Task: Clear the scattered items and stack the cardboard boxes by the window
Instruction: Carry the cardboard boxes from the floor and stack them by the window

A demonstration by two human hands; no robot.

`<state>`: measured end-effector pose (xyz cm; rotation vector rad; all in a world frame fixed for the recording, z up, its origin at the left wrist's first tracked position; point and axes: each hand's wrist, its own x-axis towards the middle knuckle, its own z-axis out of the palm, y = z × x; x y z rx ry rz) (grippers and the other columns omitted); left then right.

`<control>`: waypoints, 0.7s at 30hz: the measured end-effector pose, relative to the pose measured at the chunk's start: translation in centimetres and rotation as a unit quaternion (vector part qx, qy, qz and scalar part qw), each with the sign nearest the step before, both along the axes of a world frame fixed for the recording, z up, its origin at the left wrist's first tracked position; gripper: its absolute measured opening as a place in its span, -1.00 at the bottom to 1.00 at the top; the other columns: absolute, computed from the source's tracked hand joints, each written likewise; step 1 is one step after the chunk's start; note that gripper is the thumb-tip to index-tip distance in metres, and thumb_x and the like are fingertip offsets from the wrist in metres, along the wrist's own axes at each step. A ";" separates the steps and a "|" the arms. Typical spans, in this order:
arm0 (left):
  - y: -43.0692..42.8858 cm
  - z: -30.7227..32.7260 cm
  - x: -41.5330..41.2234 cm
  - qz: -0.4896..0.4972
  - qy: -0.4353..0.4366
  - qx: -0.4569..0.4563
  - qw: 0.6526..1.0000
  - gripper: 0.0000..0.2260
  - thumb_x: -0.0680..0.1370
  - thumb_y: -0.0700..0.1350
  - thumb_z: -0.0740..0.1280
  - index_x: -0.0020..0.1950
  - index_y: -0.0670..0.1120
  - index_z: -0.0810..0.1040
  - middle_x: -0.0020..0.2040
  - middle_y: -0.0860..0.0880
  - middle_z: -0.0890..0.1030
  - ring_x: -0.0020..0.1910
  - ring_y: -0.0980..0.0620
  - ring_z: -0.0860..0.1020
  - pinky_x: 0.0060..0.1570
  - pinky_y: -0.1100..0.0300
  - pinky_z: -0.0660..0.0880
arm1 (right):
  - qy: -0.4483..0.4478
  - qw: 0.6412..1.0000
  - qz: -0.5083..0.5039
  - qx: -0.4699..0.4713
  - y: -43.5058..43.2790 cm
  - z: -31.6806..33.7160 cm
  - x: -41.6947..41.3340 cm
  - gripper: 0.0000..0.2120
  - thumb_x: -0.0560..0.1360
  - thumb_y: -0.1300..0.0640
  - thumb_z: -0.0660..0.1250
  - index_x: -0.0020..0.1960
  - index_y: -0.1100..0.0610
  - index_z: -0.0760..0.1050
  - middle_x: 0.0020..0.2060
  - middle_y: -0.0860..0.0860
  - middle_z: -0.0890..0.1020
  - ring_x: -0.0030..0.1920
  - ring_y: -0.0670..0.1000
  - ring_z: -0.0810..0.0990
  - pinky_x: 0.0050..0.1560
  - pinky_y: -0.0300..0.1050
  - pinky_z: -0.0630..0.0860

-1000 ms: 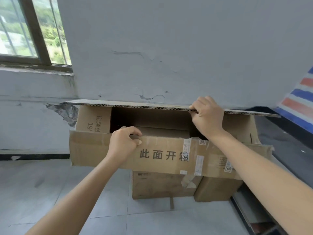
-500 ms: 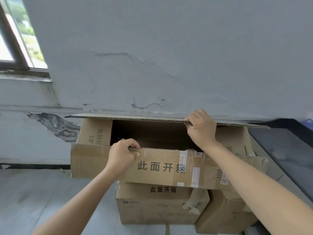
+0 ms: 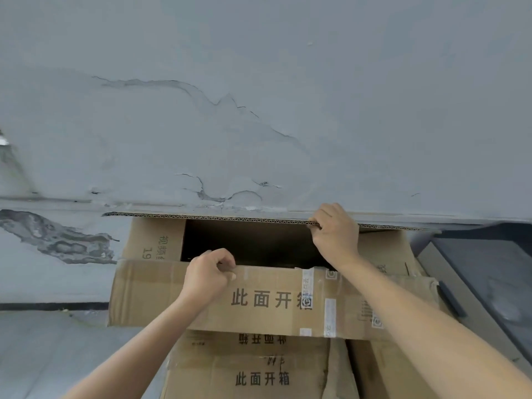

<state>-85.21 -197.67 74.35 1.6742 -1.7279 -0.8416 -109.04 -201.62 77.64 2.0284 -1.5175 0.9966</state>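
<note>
While both hands (image 3: 207, 279) (image 3: 335, 237) grip, corrugated brown box (image 3: 161, 295) gapes.

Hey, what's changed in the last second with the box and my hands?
The open box has been carried closer to the wall and the lower boxes, which now look larger below it; the window has left the view. Unchanged: the left hand still grips the front flap at its edge, the right hand the top flap.
</note>
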 end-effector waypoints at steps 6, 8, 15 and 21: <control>-7.8 -0.8 -2.2 -0.005 -0.035 0.026 0.999 -0.79 0.47 -0.26 0.39 -0.26 0.01 0.48 -0.06 -0.01 0.58 -0.02 0.00 0.53 0.00 0.09 0.52 | 0.019 0.983 -0.077 0.166 -7.4 0.2 -1.5 -0.89 0.33 0.37 0.38 -0.22 0.19 0.55 -0.22 0.02 0.60 -0.12 0.10 0.53 -0.13 -0.12 0.28; -9.9 -1.1 -3.2 0.009 -0.067 0.013 0.998 -0.86 0.49 -0.23 0.36 -0.15 0.02 0.52 -0.02 -0.02 0.55 0.02 -0.02 0.51 0.01 0.13 0.48 | 0.022 0.952 -0.113 0.284 -8.6 -0.4 -2.2 -0.83 0.52 0.23 0.21 0.00 0.12 0.56 0.01 -0.02 0.58 0.09 0.06 0.46 0.09 -0.09 0.25; -12.4 -4.4 -7.3 0.151 -0.217 -0.105 0.959 -0.80 0.55 -0.20 0.26 0.11 -0.08 0.62 0.34 -0.19 0.41 0.38 -0.25 0.25 0.33 -0.07 0.16 | 0.069 0.899 -0.082 0.424 -8.9 -6.5 -4.5 0.05 0.21 -0.38 -0.66 0.51 -0.02 0.06 0.50 0.00 0.14 0.50 0.06 0.07 0.46 0.02 0.01; -10.8 -8.2 -8.4 0.086 -0.319 0.024 0.944 -0.31 0.43 0.23 -0.29 0.52 0.11 0.14 0.53 -0.20 0.09 0.51 -0.25 0.03 0.46 -0.11 -0.01 | 0.079 0.886 -0.120 0.442 -7.6 -11.3 -6.8 -0.21 0.49 -0.28 -0.51 0.45 0.02 0.19 0.44 0.15 0.27 0.42 0.22 0.28 0.35 0.21 0.19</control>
